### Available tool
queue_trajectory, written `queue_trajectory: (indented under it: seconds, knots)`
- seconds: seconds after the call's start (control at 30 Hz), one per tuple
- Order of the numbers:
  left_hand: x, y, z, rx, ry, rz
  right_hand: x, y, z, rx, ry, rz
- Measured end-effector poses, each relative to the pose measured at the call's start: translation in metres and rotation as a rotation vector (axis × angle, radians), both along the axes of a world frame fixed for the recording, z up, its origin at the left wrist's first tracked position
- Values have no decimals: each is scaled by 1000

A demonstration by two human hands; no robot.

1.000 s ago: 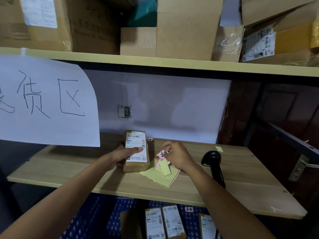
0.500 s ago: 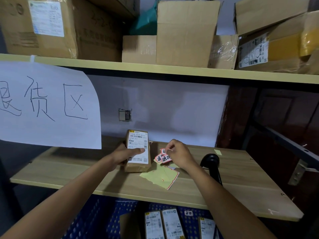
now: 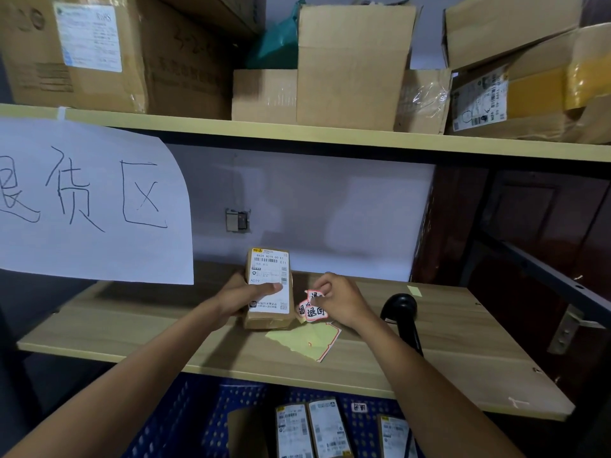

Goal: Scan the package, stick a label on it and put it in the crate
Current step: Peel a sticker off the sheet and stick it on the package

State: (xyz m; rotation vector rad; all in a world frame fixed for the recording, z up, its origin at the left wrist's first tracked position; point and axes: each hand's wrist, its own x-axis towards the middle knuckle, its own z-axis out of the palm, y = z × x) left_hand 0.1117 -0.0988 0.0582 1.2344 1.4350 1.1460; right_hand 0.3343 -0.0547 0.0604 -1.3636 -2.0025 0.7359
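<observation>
Package [image 3: 269,287] sat at centre frame on the wooden shelf [image 3: 446,352], tilted up on its near end with the shipping slip facing you. Your left hand [image 3: 246,300] gripped it from the left side, thumb pressed across the slip. Your right hand [image 3: 340,302], just right of the package, pinched a red-edged label [image 3: 312,309] above the yellow backing sheet [image 3: 310,338]; the label was not yet on the package. The black scanner [image 3: 401,309] stood unheld at right, so I judged scanning was likely behind you, though nothing proved it. Sticking the label remained, then dropping the package into the blue crate [image 3: 198,421] at lower frame, where other parcels [image 3: 310,428] lay.
</observation>
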Motion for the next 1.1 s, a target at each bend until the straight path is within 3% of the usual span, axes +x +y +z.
queue_trajectory:
  seconds: [0.27,0.53,0.67,0.8,1.1]
  knots:
    - [11,-3,9,-100,-423,-144,-9,4,-12,-116,0,-33]
    - [22,0,7,-143,-432,-189,-8,14,-15,-152,62,-17]
    - [24,1,6,-118,-459,-196,-3,33,-26,-273,112,12]
    - [28,1,6,-80,-455,-197,-7,-5,5,-384,236,73]
    - [32,1,5,21,-435,-123,5,3,7,-488,427,101]
